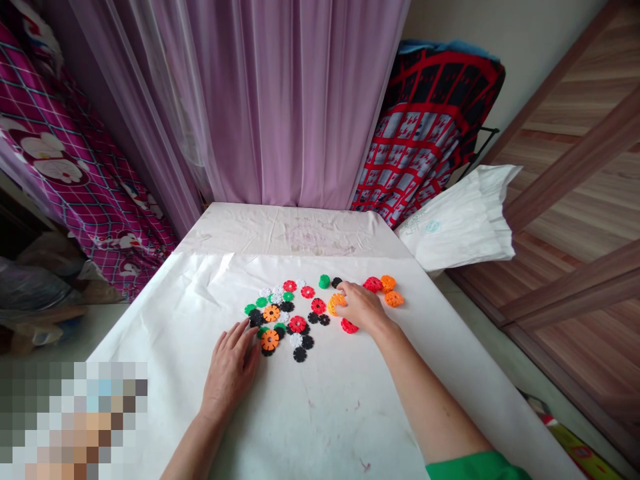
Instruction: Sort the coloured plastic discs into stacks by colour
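Small notched plastic discs in several colours lie on the white-covered table. My left hand (pixel 233 363) rests palm down at the left of the scattered pile, fingers stretched out, its tips beside a black disc (pixel 256 318). Near them are an orange disc (pixel 271 313) and another orange disc (pixel 270 340). My right hand (pixel 361 307) reaches to the right side of the pile, its thumb and fingers on a yellow stack of discs (pixel 336 305). Part of that stack is hidden by the thumb. A red stack (pixel 349 326) lies just below this hand.
Beyond my right hand lie a red stack (pixel 373 285), an orange stack (pixel 394 299) and a green stack (pixel 325 281). A white bag (pixel 465 220) hangs at the table's right edge. Purple curtains (pixel 295 107) stand behind the table (pixel 320 413). A person, blurred out, is at lower left.
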